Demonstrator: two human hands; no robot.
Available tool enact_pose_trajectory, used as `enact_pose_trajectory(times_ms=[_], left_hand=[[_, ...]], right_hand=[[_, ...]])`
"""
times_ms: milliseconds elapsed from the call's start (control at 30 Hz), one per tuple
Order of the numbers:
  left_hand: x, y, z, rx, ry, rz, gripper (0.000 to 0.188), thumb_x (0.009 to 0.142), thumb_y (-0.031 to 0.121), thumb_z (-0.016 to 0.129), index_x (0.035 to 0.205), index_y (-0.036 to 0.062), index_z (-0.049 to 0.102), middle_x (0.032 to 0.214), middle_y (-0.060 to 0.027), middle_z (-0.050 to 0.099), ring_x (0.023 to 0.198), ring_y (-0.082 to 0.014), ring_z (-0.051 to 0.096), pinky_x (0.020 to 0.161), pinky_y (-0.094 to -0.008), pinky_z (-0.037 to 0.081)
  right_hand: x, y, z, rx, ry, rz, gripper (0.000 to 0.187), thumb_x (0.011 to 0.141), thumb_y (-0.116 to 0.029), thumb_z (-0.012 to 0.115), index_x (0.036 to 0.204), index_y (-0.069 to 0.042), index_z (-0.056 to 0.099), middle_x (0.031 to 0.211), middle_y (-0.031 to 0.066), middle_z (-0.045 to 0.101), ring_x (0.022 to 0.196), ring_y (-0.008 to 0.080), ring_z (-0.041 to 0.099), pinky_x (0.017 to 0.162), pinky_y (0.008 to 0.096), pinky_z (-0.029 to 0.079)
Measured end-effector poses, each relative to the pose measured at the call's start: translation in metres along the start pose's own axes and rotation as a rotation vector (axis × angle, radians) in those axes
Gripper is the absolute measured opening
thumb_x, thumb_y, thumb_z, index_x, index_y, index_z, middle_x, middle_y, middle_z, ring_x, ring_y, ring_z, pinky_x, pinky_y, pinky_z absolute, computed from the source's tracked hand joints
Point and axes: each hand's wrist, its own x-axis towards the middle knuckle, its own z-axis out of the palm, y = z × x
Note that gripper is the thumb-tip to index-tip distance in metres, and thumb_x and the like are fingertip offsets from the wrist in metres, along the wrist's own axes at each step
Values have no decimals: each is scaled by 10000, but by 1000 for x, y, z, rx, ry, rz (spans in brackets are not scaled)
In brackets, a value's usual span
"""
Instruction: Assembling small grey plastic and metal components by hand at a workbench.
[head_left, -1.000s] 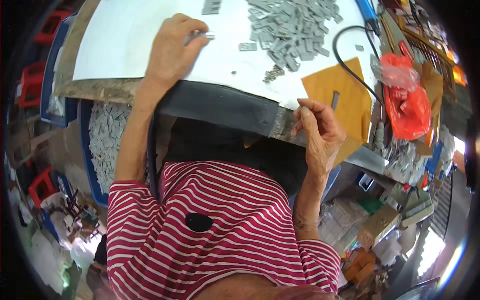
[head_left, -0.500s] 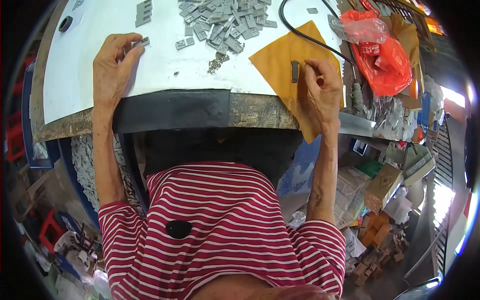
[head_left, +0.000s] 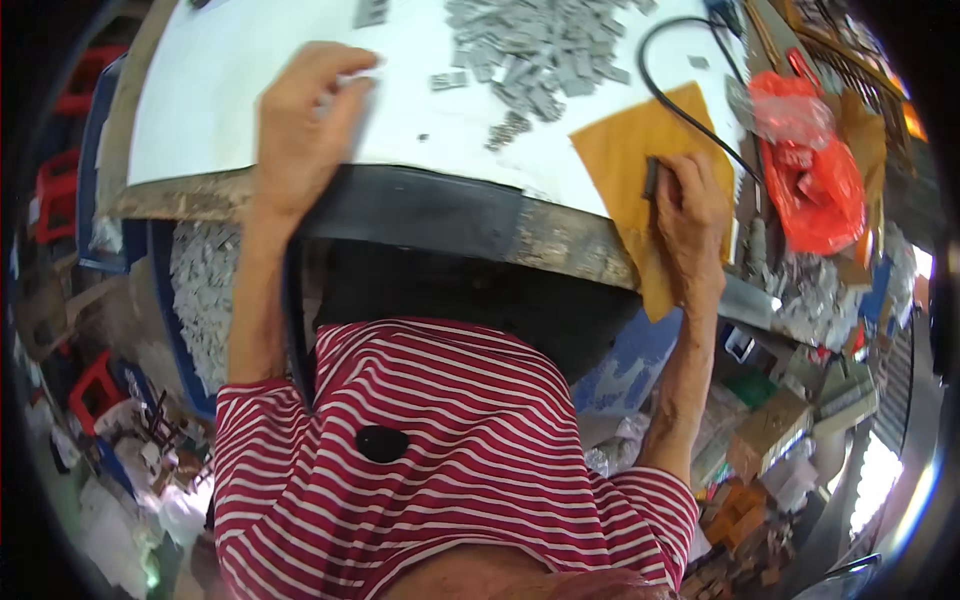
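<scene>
My left hand is over the white sheet at the left. Its thumb and forefinger point to the right, and motion smears them. I cannot make out whether a grey piece is between them. Above it, part of a column of flat grey pieces shows at the top edge. My right hand rests over a yellow-brown cloth, its curled fingers against a small dark block. Between the hands lies a heap of small grey notched pieces, with a little pile of tiny metal bits below it.
A black cable loops over the cloth's far side. Red plastic bags lie at the table's right end. A black pad covers part of the front edge. Below on the left, a blue bin holds many grey pieces.
The whole view has shifted, so the table sits farther right. My right fingers have closed in on the dark block. The grey piece seen in my left fingers no longer shows clearly.
</scene>
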Motion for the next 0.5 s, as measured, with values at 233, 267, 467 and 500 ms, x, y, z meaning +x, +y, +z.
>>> enact_pose_trajectory(times_ms=[233, 267, 467, 500], left_hand=[[2, 7, 25, -22, -94, 15, 147, 756, 36, 544, 884, -12, 597, 850, -125, 565, 721, -255, 558, 666, -318, 443], [4, 8, 29, 21, -129, -1, 151, 760, 47, 549, 889, -15, 597, 864, -130, 561, 748, -281, 559, 696, -338, 445], [7, 0, 48, 155, -99, 149, 155, 786, 54, 549, 925, -5, 584, 867, -106, 544, 713, -227, 550, 649, -305, 442], [7, 2, 49, 157, -110, 100, 145, 779, 53, 560, 907, -12, 578, 867, -108, 543, 716, -238, 557, 649, -303, 443]], right_hand=[[3, -2, -1, -53, -4, -80, 139, 732, 45, 569, 858, -8, 542, 762, 123, 524, 694, 296, 549, 586, 357, 435], [3, -2, 0, -51, -3, -80, 139, 732, 45, 569, 858, -8, 542, 762, 123, 524, 694, 296, 549, 586, 357, 435], [1, 6, 3, -35, 39, -82, 147, 705, 40, 570, 834, -18, 528, 767, 140, 521, 702, 310, 548, 601, 383, 438], [1, 9, 4, -22, 41, -78, 142, 706, 42, 568, 827, -17, 524, 766, 139, 522, 700, 312, 547, 600, 383, 437]])
